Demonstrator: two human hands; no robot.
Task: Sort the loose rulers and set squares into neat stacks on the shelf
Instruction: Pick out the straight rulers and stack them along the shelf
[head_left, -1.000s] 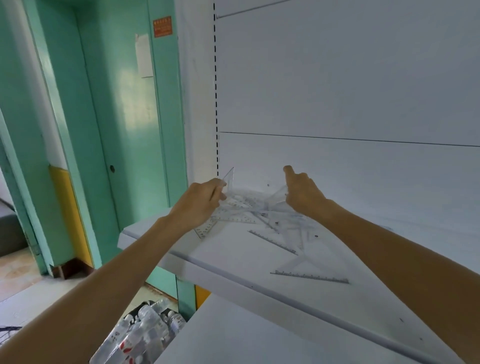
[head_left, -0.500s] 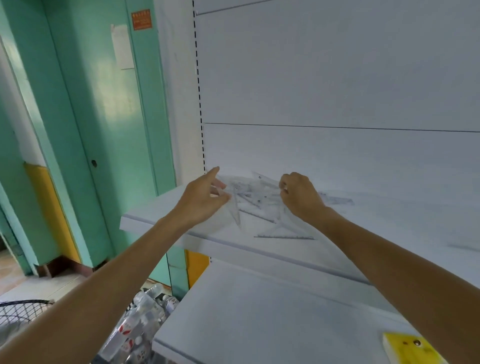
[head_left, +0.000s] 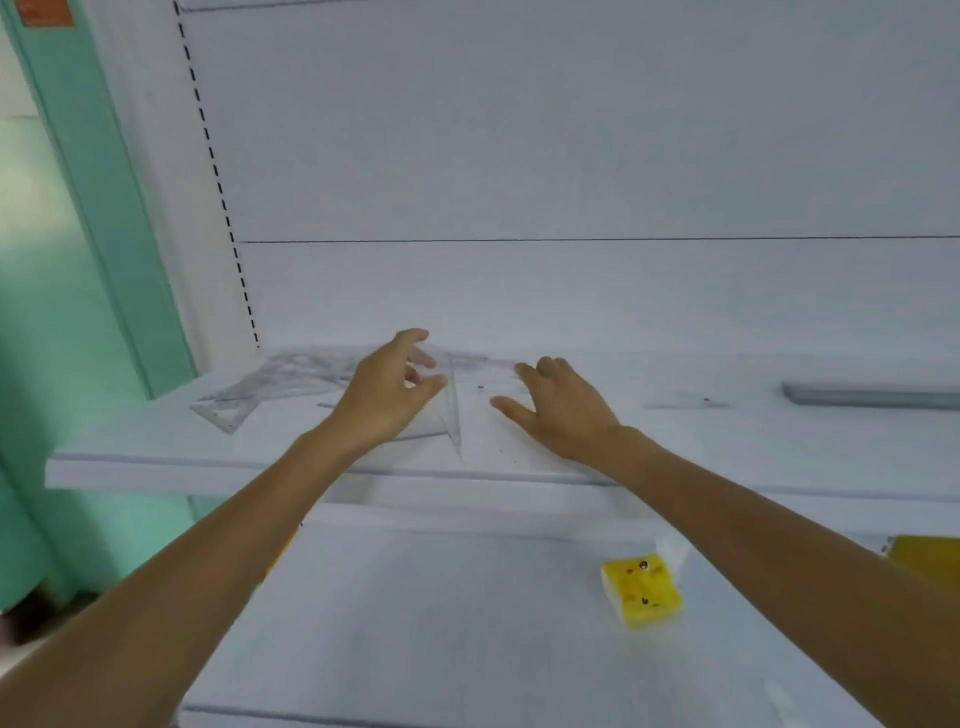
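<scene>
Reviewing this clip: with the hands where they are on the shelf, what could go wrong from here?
1. The left hand seems to hold the clear set square only by a fingertip pinch, its point near the front edge of the shelf; it could slip onto the lower shelf.
2. The loose pile at left is clear on white, one corner close to the edge; a sweeping arm might knock pieces off.

The right hand (head_left: 563, 410) has let go of the heap of rulers and set squares (head_left: 280, 379) and now spreads its fingers over the shelf (head_left: 208, 462); the left hand (head_left: 387, 392) has drawn one clear set square (head_left: 451, 415) rightward out of it — tilted, pinched near its top; the heap now lies to that hand's left; the view has swung right — a yellow block (head_left: 641, 597) shows whole below.
</scene>
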